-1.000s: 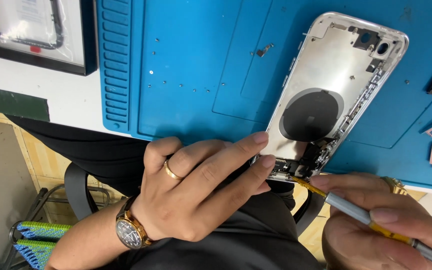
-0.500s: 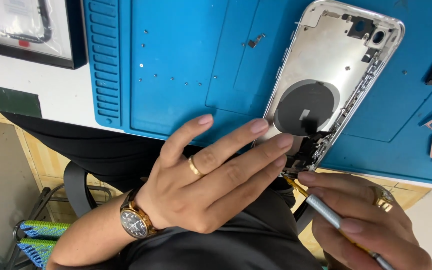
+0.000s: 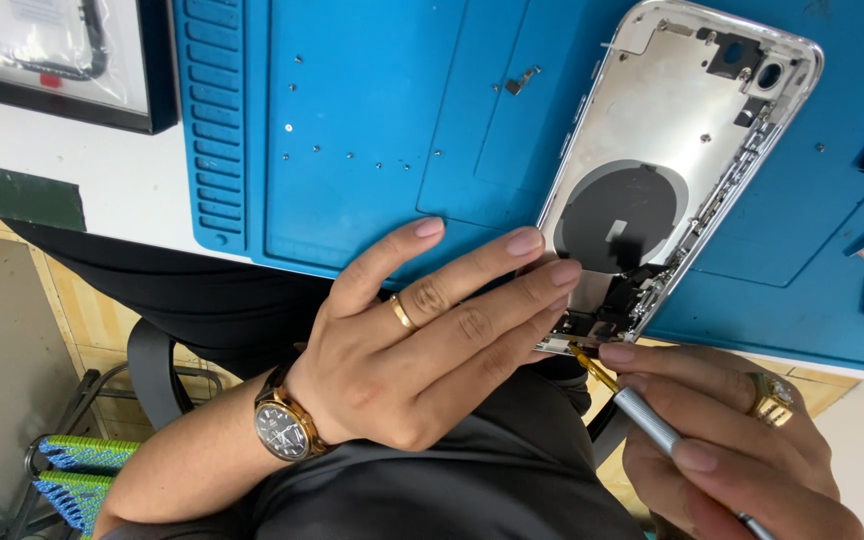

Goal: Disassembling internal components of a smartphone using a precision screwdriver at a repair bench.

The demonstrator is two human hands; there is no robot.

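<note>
Head view: left hand fingers spread, hiding phone frame bottom; right hand grip pinching screwdriver, handle cut off.

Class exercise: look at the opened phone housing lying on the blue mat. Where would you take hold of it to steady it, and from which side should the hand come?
Probably pin the phone housing at its near end, as the left hand does, coming from the mat's open left side. It lies flat and tilted, so fingertips can press on the frame edge. The right hand works a screwdriver at that end's corner, so keep the grip clear of it.

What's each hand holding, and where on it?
Right hand grips the screwdriver by its metal shaft, near the tip. Left hand pins the phone housing flat at its bottom edge, fingers on top.
</note>
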